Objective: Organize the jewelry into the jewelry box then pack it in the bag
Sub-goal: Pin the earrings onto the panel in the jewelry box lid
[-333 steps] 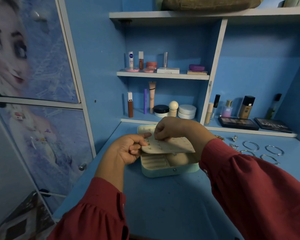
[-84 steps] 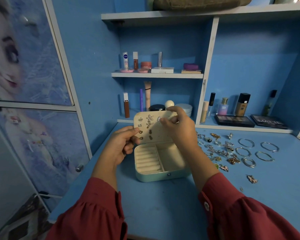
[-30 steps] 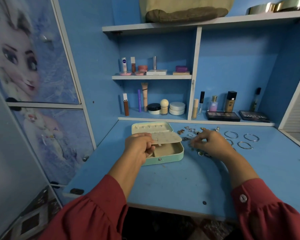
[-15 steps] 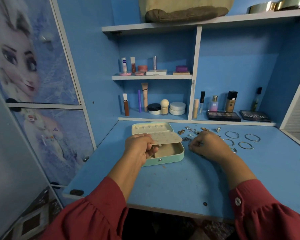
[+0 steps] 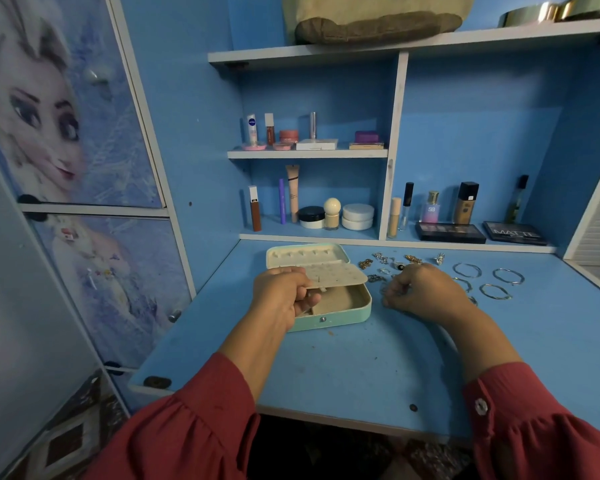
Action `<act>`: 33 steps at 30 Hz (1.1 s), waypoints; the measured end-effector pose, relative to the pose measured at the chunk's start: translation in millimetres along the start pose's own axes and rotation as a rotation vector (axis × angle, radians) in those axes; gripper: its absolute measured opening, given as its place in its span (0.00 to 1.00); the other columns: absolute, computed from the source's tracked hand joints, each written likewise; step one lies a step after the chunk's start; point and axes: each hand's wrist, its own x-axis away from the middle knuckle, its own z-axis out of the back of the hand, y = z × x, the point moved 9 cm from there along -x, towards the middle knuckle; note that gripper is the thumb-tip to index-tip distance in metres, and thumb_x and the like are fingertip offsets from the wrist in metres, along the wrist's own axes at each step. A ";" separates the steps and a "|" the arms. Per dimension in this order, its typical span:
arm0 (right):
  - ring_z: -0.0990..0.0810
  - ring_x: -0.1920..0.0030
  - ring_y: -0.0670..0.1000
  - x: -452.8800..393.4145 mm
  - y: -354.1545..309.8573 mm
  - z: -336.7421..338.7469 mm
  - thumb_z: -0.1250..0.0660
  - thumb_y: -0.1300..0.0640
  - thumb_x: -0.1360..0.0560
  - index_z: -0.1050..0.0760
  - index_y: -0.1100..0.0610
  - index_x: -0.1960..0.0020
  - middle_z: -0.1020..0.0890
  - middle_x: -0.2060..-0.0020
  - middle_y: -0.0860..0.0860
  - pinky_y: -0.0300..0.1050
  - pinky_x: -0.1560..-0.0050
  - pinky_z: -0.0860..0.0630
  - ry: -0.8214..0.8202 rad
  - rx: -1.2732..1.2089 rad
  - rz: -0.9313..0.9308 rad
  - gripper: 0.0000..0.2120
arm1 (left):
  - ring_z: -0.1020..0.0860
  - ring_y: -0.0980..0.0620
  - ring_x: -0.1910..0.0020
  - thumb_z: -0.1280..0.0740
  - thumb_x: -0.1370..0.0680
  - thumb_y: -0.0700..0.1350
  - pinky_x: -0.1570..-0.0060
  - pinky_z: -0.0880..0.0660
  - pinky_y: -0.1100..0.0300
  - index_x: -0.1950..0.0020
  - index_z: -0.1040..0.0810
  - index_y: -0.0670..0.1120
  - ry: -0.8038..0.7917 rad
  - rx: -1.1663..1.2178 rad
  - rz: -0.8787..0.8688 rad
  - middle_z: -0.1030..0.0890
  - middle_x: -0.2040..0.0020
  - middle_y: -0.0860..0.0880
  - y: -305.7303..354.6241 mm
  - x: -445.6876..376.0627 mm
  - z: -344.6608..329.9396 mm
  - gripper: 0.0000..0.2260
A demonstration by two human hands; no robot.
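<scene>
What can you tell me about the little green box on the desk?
The box is small, mint green outside and cream inside, with rounded corners and a tiny metal snap on its front wall. It sits open on the blue desk, lid tipped back. A cream earring panel full of small holes lies roughly flat over the tray, pinched by the left hand. The tray part that shows looks empty. The right hand is beside it, not touching.

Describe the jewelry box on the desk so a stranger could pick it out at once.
Start at the blue desk under the cosmetics shelves. Near its back, left of the scattered jewelry and bangles, sits the jewelry box. It is the only mint-green case there, lying open with a cream interior and a small front snap, and the left hand holds its cream perforated earring panel over the tray.
</scene>
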 end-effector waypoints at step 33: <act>0.27 0.51 0.49 -22.4 -120.3 -14.4 0.42 0.55 0.19 0.24 0.57 0.45 0.23 0.49 0.52 0.45 0.48 0.29 -0.165 -0.133 0.204 0.11 | 0.34 0.59 0.83 0.35 0.26 0.28 0.78 0.25 0.63 0.54 0.23 0.40 -0.005 -0.020 0.009 0.32 0.75 0.47 -1.3 -3.0 1.6 0.08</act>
